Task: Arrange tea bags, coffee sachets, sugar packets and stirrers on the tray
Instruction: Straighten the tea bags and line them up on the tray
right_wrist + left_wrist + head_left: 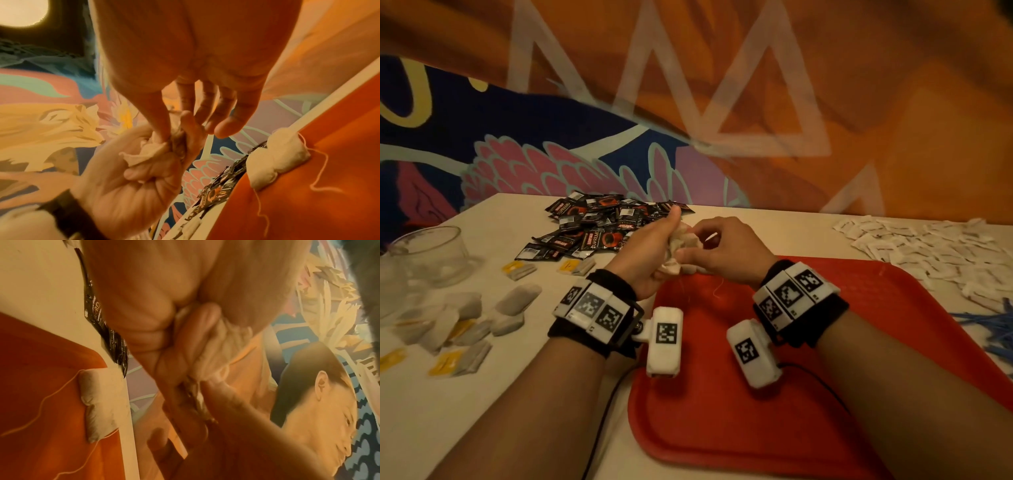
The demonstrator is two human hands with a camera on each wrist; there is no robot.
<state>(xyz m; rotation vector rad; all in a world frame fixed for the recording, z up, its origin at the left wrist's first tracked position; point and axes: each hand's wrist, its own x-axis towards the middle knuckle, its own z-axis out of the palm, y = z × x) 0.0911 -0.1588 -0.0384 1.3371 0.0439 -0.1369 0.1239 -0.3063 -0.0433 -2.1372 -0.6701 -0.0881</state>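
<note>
Progress near the start of the arrangement. Nearest the viewer, the red tray (739, 411) lies at the bench's (465, 411) near edge and its near half is bare; the wrist views show one tea bag (275, 159) with loose string resting by the tray's far rim, the only item seen on it. Above that far rim, the left hand (643, 250) holds a crumpled clump of tea bags (681, 243), its grip clamped round them, while the right hand (722, 246) pinches a bag from the clump between thumb and forefinger, its other fingers relaxed. Toward the bench's left edge, loose tea bags (465, 322) with yellow tags lie scattered beside a glass bowl (431, 250). At the right edge, blue stirrers (993, 329) lie in a bundle just beside the tray. At the far edge, black coffee sachets (599, 222) form a heap left of centre, and white sugar packets (928, 246) spread toward the far right corner. Judged from this layout, tea bags are only begun; coffee, sugar and stirrers all remain to be placed.
</note>
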